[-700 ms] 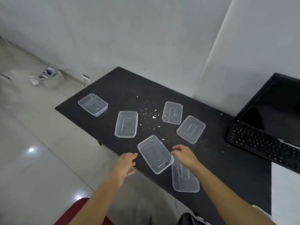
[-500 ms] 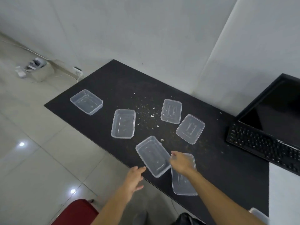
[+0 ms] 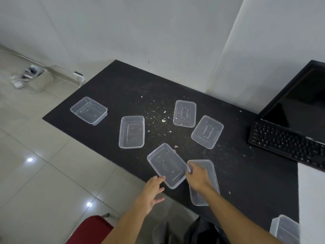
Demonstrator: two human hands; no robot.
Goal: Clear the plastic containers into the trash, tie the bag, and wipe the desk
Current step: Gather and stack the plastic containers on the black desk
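Observation:
Several clear plastic containers and lids lie on a black desk. The nearest container sits at the front edge. My left hand is open just off the edge, fingertips touching that container's near corner. My right hand rests over a flat lid beside it, fingers curled at the lid's left corner; whether it grips is unclear. Farther off are a container, another at the left end, and two lids. Crumbs dot the middle.
A black keyboard and monitor stand at the right. Another clear container sits at the bottom right. A dark bag lies below the desk edge. A red seat is at bottom left, and cables lie on the tiled floor.
The view shifted left and down. My left hand rose to touch the near container's corner. My right hand moved onto the lid beside that container.

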